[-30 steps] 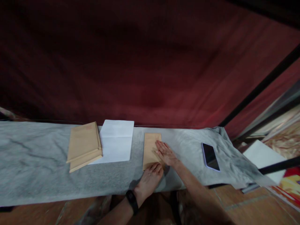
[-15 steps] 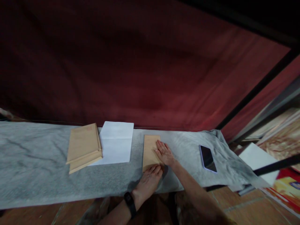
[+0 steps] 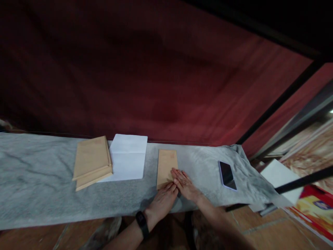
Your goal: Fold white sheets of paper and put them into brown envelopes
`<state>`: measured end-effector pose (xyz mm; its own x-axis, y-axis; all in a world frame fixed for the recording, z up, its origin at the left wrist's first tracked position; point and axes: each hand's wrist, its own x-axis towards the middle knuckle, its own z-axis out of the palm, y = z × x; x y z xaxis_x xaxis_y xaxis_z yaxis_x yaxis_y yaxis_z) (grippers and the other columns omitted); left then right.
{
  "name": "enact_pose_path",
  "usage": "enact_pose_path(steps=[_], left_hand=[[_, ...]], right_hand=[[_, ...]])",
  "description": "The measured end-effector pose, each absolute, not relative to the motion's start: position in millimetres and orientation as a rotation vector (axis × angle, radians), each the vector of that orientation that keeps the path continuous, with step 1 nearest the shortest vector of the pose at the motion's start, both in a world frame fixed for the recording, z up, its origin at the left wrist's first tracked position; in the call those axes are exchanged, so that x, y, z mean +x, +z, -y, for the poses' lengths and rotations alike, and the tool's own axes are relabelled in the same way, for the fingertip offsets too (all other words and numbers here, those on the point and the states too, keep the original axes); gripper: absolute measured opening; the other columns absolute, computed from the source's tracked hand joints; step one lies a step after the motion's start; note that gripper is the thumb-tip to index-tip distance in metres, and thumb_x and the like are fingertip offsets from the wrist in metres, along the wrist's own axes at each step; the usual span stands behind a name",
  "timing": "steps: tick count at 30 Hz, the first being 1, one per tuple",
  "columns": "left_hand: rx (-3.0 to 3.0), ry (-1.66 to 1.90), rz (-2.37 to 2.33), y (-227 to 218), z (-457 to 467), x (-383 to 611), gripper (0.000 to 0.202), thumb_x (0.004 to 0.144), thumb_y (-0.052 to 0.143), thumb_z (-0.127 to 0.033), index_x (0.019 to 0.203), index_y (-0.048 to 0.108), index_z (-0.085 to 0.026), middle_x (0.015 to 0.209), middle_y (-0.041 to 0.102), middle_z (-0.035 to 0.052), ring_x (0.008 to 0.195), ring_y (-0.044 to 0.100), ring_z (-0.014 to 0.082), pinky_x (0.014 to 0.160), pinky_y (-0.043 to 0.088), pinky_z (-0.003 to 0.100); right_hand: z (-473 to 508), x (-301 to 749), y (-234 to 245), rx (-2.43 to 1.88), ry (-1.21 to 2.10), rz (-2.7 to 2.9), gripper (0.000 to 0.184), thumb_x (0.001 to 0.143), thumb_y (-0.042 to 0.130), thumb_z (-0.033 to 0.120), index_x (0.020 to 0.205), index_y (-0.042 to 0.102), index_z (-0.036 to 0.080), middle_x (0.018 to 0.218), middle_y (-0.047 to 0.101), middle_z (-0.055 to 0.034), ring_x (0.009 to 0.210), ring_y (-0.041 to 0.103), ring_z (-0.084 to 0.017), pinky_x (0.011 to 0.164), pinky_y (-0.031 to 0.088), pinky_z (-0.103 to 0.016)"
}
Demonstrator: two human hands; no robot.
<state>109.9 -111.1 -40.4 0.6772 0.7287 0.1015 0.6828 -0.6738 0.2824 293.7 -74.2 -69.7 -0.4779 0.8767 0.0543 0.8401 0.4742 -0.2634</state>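
A single brown envelope (image 3: 166, 165) lies flat on the grey cloth (image 3: 39, 187) in front of me. My left hand (image 3: 161, 200), with a black band on the wrist, rests flat on the cloth with its fingertips on the envelope's near edge. My right hand (image 3: 185, 185) lies flat beside it, fingers stretched out over the envelope's near right corner. Both hands are open and hold nothing.
A stack of brown envelopes (image 3: 92, 162) lies to the left, partly over a folded white sheet (image 3: 128, 157). A dark phone (image 3: 227, 175) lies on the cloth to the right. A red curtain (image 3: 156, 76) hangs behind the table. White sheets (image 3: 278, 173) sit lower right.
My right hand has slid back along the envelope toward its near end, uncovering its upper part. My left hand has stayed at the near edge.
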Motion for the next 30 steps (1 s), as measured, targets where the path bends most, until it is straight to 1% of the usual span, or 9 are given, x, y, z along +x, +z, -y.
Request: enact_pose_path(steps=[3, 9, 14, 16, 18, 20, 22, 26, 30], left_hand=[[2.672, 0.324, -1.137, -42.3, 112.7, 109.1, 0.042, 0.094, 0.043, -0.004, 0.130, 0.059, -0.015, 0.141, 0.060, 0.0120, 0.131, 0.056, 0.0219, 0.115, 0.041, 0.039], [2.696, 0.359, -1.122, -36.6, 112.5, 107.6, 0.041, 0.092, 0.043, -0.002, 0.128, 0.060, -0.014, 0.138, 0.062, 0.0123, 0.128, 0.057, 0.0224, 0.112, 0.044, 0.039], [2.692, 0.382, -1.099, -31.1, 110.3, 106.8, 0.029, 0.092, 0.047, -0.005, 0.111, 0.066, -0.016, 0.128, 0.066, 0.0104, 0.119, 0.062, 0.0220, 0.107, 0.047, 0.038], [2.675, 0.385, -1.077, -28.0, 108.5, 106.1, 0.023, 0.093, 0.050, -0.008, 0.107, 0.066, -0.016, 0.123, 0.067, 0.0099, 0.115, 0.063, 0.0219, 0.107, 0.047, 0.038], [2.623, 0.386, -1.065, -24.1, 105.7, 105.4, 0.016, 0.096, 0.053, -0.017, 0.104, 0.066, -0.017, 0.116, 0.069, 0.0084, 0.111, 0.064, 0.0220, 0.104, 0.048, 0.038], [2.551, 0.390, -1.092, -20.7, 101.7, 104.9, 0.017, 0.099, 0.050, -0.022, 0.103, 0.066, -0.018, 0.112, 0.070, 0.0070, 0.107, 0.065, 0.0217, 0.101, 0.050, 0.037], [2.496, 0.405, -1.156, -19.3, 97.0, 104.7, 0.021, 0.100, 0.044, -0.020, 0.106, 0.065, -0.018, 0.114, 0.069, 0.0078, 0.108, 0.065, 0.0215, 0.100, 0.050, 0.037], [2.459, 0.469, -1.319, -26.2, 86.4, 104.8, 0.034, 0.097, 0.039, -0.009, 0.125, 0.058, -0.012, 0.132, 0.063, 0.0146, 0.122, 0.060, 0.0237, 0.106, 0.047, 0.038], [2.476, 0.524, -1.422, -40.5, 72.7, 104.6, 0.043, 0.095, 0.036, -0.007, 0.134, 0.053, -0.009, 0.141, 0.057, 0.0177, 0.133, 0.054, 0.0252, 0.112, 0.043, 0.041]], right_hand=[[59.3, 290.9, -70.9, -1.512, 0.195, 2.545, 0.054, 0.108, 0.017, 0.040, 0.160, 0.018, 0.024, 0.164, 0.027, -0.0031, 0.151, 0.027, -0.017, 0.124, 0.025, -0.042], [9.0, 274.8, -76.6, -1.667, -0.094, 2.392, 0.053, 0.107, 0.026, 0.036, 0.157, 0.032, 0.020, 0.159, 0.039, -0.0089, 0.147, 0.038, -0.021, 0.120, 0.031, -0.044], [-14.6, 267.2, -79.6, -1.727, -0.149, 2.286, 0.056, 0.106, 0.024, 0.040, 0.156, 0.035, 0.017, 0.158, 0.039, -0.0134, 0.144, 0.042, -0.026, 0.118, 0.031, -0.048], [-17.9, 266.0, -80.3, -1.740, -0.159, 2.259, 0.057, 0.106, 0.024, 0.041, 0.155, 0.036, 0.015, 0.158, 0.039, -0.0148, 0.144, 0.043, -0.028, 0.118, 0.031, -0.049], [-17.1, 265.4, -81.0, -1.747, -0.169, 2.239, 0.057, 0.106, 0.024, 0.040, 0.155, 0.037, 0.015, 0.157, 0.040, -0.0151, 0.143, 0.043, -0.028, 0.117, 0.031, -0.049], [-11.7, 265.9, -82.4, -1.752, -0.181, 2.227, 0.056, 0.106, 0.025, 0.040, 0.154, 0.038, 0.014, 0.157, 0.041, -0.0155, 0.143, 0.043, -0.029, 0.118, 0.030, -0.049], [-2.2, 267.8, -84.6, -1.730, -0.195, 2.243, 0.055, 0.106, 0.026, 0.038, 0.155, 0.036, 0.015, 0.157, 0.042, -0.0147, 0.144, 0.042, -0.027, 0.118, 0.029, -0.049], [22.2, 273.1, -89.3, -1.639, -0.226, 2.287, 0.054, 0.106, 0.027, 0.035, 0.157, 0.032, 0.016, 0.157, 0.043, -0.0133, 0.145, 0.041, -0.025, 0.119, 0.029, -0.047], [44.6, 275.4, -88.3, -1.640, -0.222, 2.293, 0.052, 0.106, 0.029, 0.033, 0.155, 0.035, 0.016, 0.156, 0.043, -0.0130, 0.145, 0.041, -0.025, 0.119, 0.031, -0.048]])
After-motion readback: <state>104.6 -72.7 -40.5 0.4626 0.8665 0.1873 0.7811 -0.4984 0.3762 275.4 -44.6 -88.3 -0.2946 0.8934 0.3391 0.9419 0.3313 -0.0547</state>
